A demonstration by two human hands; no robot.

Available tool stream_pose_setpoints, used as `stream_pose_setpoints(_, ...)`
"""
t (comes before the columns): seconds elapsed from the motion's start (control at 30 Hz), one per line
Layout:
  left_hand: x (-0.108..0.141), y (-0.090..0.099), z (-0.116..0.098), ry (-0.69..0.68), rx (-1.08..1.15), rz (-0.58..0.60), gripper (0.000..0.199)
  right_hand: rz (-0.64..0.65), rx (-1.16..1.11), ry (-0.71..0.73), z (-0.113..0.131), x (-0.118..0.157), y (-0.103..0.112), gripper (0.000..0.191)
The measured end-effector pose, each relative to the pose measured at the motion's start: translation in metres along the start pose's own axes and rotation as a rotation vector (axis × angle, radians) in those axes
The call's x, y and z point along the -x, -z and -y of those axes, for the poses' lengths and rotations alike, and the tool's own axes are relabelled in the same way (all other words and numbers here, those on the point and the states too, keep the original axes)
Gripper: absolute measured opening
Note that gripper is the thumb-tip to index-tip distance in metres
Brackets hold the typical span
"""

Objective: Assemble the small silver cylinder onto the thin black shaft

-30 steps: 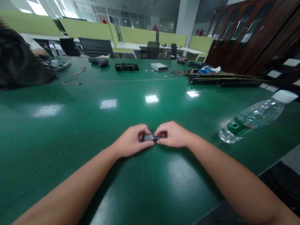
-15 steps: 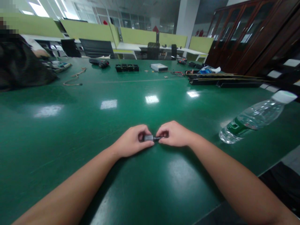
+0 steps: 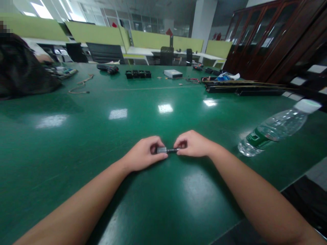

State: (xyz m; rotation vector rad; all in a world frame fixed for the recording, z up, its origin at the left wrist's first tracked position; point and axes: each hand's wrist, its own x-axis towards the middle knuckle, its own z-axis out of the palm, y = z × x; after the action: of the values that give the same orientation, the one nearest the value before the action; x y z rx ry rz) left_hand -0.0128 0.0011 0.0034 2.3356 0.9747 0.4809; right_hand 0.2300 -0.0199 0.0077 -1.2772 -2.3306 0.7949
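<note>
Low over the green table, my left hand pinches a short grey cylinder between thumb and fingers. From the cylinder's right end a thin dark rod runs across to my right hand, lying roughly level. The thumb and fingertips of my right hand are closed on the rod's far end. Whether rod and cylinder are one piece, I cannot tell. Fingers partly cover both ends.
A clear water bottle with a green label stands to the right. Farther back are a row of black parts, a white box, a cord and long dark bars. Another person's dark sleeve is at the left.
My right hand has shifted slightly right, away from my left hand. More of the dark rod shows between them. The left hand has stayed about where it was.
</note>
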Motion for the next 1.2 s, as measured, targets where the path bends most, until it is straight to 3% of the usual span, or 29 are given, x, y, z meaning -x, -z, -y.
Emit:
stream_pose_setpoints(0.43, 0.000, 0.000, 0.000, 0.008, 0.008, 0.019, 0.029, 0.040, -0.010, -0.041, -0.005, 0.003, 0.010, 0.019)
stream_pose_setpoints(0.73, 0.001, 0.000, 0.002, -0.001, 0.000, 0.015, 0.030, 0.076, 0.013, -0.203, -0.019, 0.010, 0.030, 0.022)
stream_pose_setpoints(0.83, 0.001, 0.000, 0.001, 0.006, -0.002, 0.017, 0.030, 0.102, -0.008, -0.194, -0.021, 0.010, 0.032, 0.023)
stream_pose_setpoints(1.03, 0.000, -0.001, 0.001, -0.004, -0.006, 0.012, 0.031, 0.099, -0.118, -0.135, -0.015, 0.006, 0.021, 0.024)
stream_pose_setpoints(1.2, 0.000, -0.001, 0.001, -0.006, 0.008, -0.030, 0.028, -0.013, -0.209, -0.082, -0.003, -0.005, -0.007, 0.022)
